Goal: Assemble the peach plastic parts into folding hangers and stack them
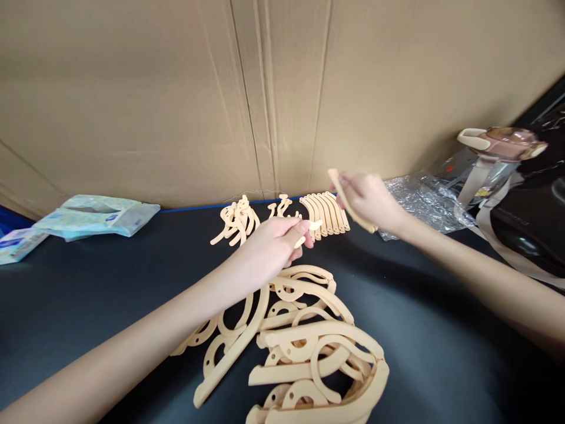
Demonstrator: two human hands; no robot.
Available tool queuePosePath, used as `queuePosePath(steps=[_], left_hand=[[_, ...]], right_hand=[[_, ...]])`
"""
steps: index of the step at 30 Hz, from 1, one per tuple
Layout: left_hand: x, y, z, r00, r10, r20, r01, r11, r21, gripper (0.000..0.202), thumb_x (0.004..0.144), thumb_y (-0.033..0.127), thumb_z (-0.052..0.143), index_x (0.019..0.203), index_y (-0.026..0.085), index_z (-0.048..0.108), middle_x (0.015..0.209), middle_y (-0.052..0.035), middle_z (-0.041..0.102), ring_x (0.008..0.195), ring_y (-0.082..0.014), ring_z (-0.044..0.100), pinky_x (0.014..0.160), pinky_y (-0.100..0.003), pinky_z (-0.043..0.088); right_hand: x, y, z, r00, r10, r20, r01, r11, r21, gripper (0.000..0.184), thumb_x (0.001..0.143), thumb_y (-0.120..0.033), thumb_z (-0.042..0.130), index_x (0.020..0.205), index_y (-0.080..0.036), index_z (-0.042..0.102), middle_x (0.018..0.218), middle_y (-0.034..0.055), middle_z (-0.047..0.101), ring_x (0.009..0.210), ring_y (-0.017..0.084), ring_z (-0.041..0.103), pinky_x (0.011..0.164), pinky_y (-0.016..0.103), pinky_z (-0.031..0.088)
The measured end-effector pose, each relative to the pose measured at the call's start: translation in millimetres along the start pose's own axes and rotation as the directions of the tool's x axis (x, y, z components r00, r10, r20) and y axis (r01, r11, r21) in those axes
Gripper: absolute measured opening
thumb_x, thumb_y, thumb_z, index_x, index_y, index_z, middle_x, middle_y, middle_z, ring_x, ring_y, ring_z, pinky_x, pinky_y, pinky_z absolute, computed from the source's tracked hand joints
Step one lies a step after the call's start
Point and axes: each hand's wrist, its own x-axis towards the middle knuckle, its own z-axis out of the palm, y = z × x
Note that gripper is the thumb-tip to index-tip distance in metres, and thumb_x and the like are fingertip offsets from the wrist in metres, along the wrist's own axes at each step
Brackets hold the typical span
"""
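My left hand (276,242) is closed around a small cream plastic piece (311,227), just above the dark table. My right hand (368,199) grips a long curved cream plastic strip (348,203), held tilted above a neat row of similar curved strips (325,213). A loose heap of small cream hook pieces (237,221) lies left of that row. Nearer to me sits a big pile of cream curved hanger-like parts (309,347), partly under my left forearm.
A cardboard wall (265,94) stands behind the black table (88,282). Light blue packets (95,215) lie at the far left. Crumpled clear plastic (424,203), a clear bottle with a beige lid (498,156) and a dark bag (529,224) are at the right.
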Motion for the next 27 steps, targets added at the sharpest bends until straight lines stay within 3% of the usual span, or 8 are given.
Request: queuePosePath(steps=[5,9,12,15,17,22,25,27], left_hand=[[-3,7,-47.5,0.936,0.028,-0.350,0.035,0.985,0.170,0.030,0.083,0.045,0.058,0.085,0.021,0.074,0.069,-0.0030,0.061,0.067,-0.0147,0.054,0.050,-0.021,0.036],[4,1,-92.0,0.903,-0.067,-0.425,0.116,0.989,0.090,0.024,0.070,0.040,0.068,0.082,0.019,0.073,0.082,-0.0062,0.067,0.078,-0.0192,0.059,0.060,-0.025,0.047],[11,-11,-109.3,0.892,-0.109,-0.439,0.174,0.979,0.110,0.030,0.059,0.039,0.077,0.080,0.019,0.071,0.081,-0.0077,0.067,0.077,-0.0212,0.060,0.059,-0.027,0.049],[18,-24,-111.8,0.884,-0.121,-0.451,0.204,0.969,0.140,0.032,0.054,0.040,0.079,0.075,0.018,0.067,0.075,-0.0078,0.066,0.070,-0.0204,0.060,0.058,-0.029,0.050],[22,-31,-109.2,0.884,-0.116,-0.453,0.216,0.960,0.176,0.036,0.053,0.045,0.079,0.069,0.019,0.061,0.070,-0.0072,0.065,0.065,-0.0196,0.059,0.056,-0.029,0.050],[24,-39,-105.1,0.886,-0.057,-0.460,0.254,0.890,0.378,0.043,0.056,0.057,0.077,0.063,0.020,0.057,0.064,-0.0052,0.065,0.055,-0.0180,0.052,0.047,-0.028,0.036],[19,-31,-106.8,0.842,0.024,-0.539,0.306,0.802,0.513,0.043,0.059,0.059,0.076,0.060,0.022,0.055,0.057,-0.0036,0.059,0.056,-0.0199,0.049,0.049,-0.028,0.026],[13,-21,-108.1,0.854,0.066,-0.516,0.316,0.722,0.616,0.045,0.064,0.062,0.070,0.057,0.022,0.053,0.056,-0.0036,0.056,0.057,-0.0212,0.050,0.051,-0.029,0.026]], right_hand=[[17,22,-18,0.977,0.173,-0.128,-0.122,0.934,0.335,0.019,0.095,-0.021,0.038,0.086,-0.023,0.054,0.055,-0.0040,0.057,0.052,0.014,0.053,0.051,0.026,0.038],[15,12,-19,0.963,0.176,-0.205,-0.054,0.868,0.493,0.013,0.089,-0.015,0.041,0.082,-0.023,0.049,0.061,-0.0032,0.060,0.048,0.012,0.050,0.044,0.024,0.036],[8,6,-15,0.966,0.089,-0.242,0.041,0.873,0.486,0.010,0.086,-0.021,0.054,0.084,-0.024,0.045,0.074,-0.0009,0.065,0.060,0.014,0.061,0.050,0.025,0.045],[0,10,-5,0.959,-0.109,-0.263,0.168,0.963,0.211,0.011,0.088,-0.029,0.060,0.090,-0.024,0.051,0.092,0.0032,0.069,0.080,0.018,0.066,0.066,0.029,0.052],[-6,16,4,0.939,-0.315,-0.137,0.302,0.947,-0.106,0.007,0.092,-0.029,0.056,0.091,-0.022,0.055,0.102,0.0063,0.070,0.086,0.020,0.066,0.070,0.031,0.051],[-15,20,21,0.784,-0.533,0.319,0.614,0.589,-0.525,0.032,0.096,-0.004,0.033,0.087,-0.018,0.061,0.101,0.0101,0.071,0.083,0.020,0.064,0.064,0.031,0.044],[-18,13,22,0.750,-0.530,0.395,0.648,0.471,-0.598,0.037,0.092,0.002,0.030,0.085,-0.016,0.062,0.090,0.0097,0.071,0.075,0.020,0.062,0.062,0.031,0.041],[-19,9,23,0.751,-0.524,0.403,0.646,0.452,-0.616,0.035,0.092,0.003,0.033,0.089,-0.015,0.063,0.094,0.0106,0.070,0.079,0.020,0.062,0.063,0.030,0.041]])
